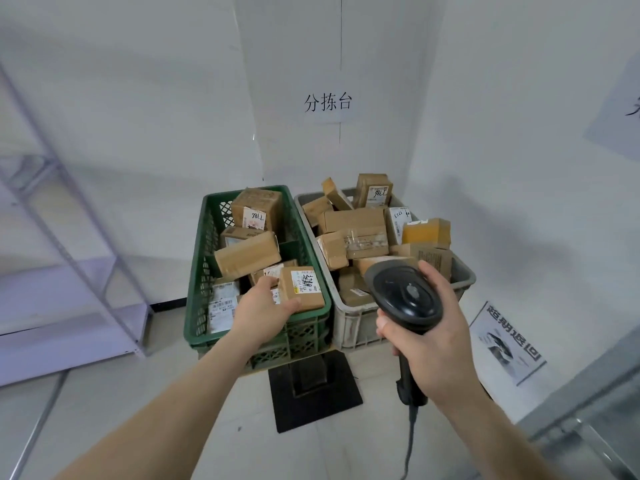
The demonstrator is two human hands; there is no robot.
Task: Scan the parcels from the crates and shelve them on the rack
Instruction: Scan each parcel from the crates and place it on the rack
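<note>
A small brown cardboard parcel (302, 288) with a white label, at the near end of the green plastic crate (204, 237), is grasped by the left hand (263, 306) fingers (294, 304), while the black handheld barcode scanner (406, 299) is gripped by the right hand (433, 327) beside the grey plastic crate (349, 327).

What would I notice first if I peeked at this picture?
Probably the two crates in the middle, both piled with brown cardboard parcels: a green crate on the left and a grey crate on the right. In front, the left hand grips a small parcel at the green crate's near corner, while the right hand holds a black scanner over the grey crate.
</note>
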